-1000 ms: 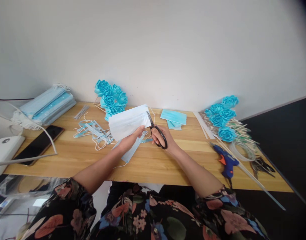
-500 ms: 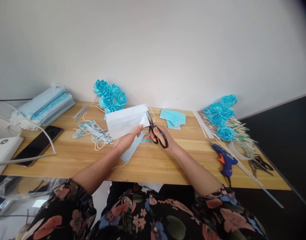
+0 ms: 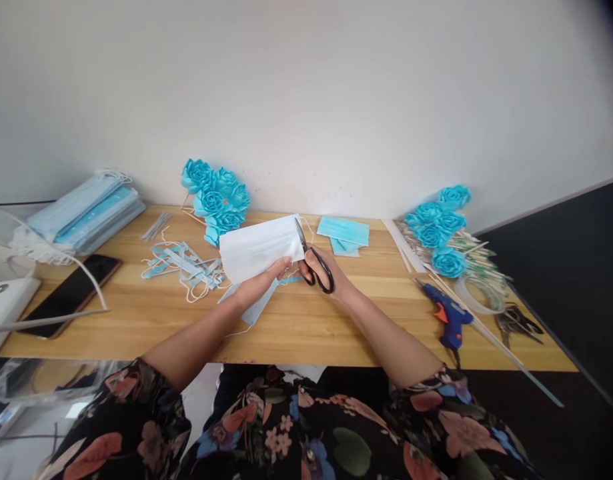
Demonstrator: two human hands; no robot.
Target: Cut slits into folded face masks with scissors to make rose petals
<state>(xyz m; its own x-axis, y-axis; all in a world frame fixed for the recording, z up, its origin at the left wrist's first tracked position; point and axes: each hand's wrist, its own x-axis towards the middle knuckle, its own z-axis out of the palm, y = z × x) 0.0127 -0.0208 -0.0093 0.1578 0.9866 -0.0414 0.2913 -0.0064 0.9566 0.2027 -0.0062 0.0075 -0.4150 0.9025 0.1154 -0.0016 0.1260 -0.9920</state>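
Observation:
My left hand (image 3: 259,285) pinches the lower edge of a white face mask (image 3: 259,246), held up above the wooden table (image 3: 311,327). My right hand (image 3: 322,272) grips black scissors (image 3: 313,260), whose blades run along the mask's right edge. A cut light-blue strip (image 3: 259,303) hangs below the mask toward the table.
A stack of blue masks (image 3: 83,213) lies at the far left by a phone (image 3: 69,293) and a white device (image 3: 6,303). Cut strips (image 3: 183,263), blue paper roses (image 3: 216,200), folded blue pieces (image 3: 343,233), more roses with sticks (image 3: 441,233), a blue glue gun (image 3: 449,317) and pliers (image 3: 516,321) fill the table.
Both hands with the mask and scissors have stayed together, shifting slightly. The scissors' blades sit a little further up the mask's right edge.

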